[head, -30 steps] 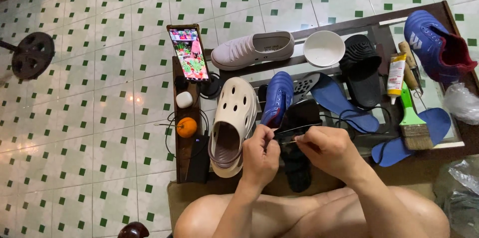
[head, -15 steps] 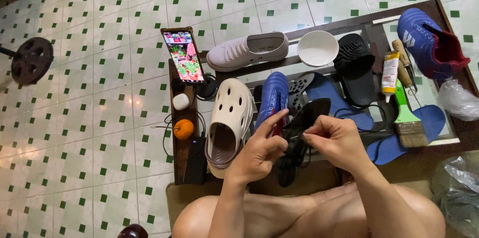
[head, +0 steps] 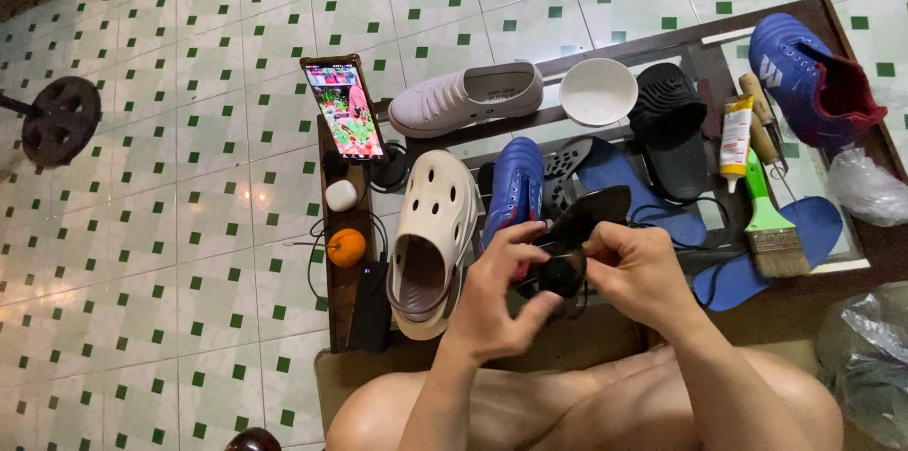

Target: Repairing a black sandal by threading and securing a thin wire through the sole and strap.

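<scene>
- Home floor used as a makeshift shoe-repair spot
- White floor tiles [head: 189, 224] with green squares, domestic look
- Low dark table [head: 345, 295] crowded with shoes: white sneaker [head: 468, 96], cream clog [head: 430, 238], blue boot [head: 813, 78]
- Repair kit at the table's right edge: green-handled brush [head: 768, 224], glue tube [head: 734, 137]
- Phone [head: 345, 111] propped at the table's left corner

Left hand [head: 497, 295], right hand [head: 638, 271] bare; forearms sleeveless; no rings, watch; knees uncovered.

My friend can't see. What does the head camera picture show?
Two hands, left hand and right hand, hold a black shoe part together over a low table. On it lie a cream clog, blue shoe, white shoe, white bowl and a green-handled brush.
</scene>
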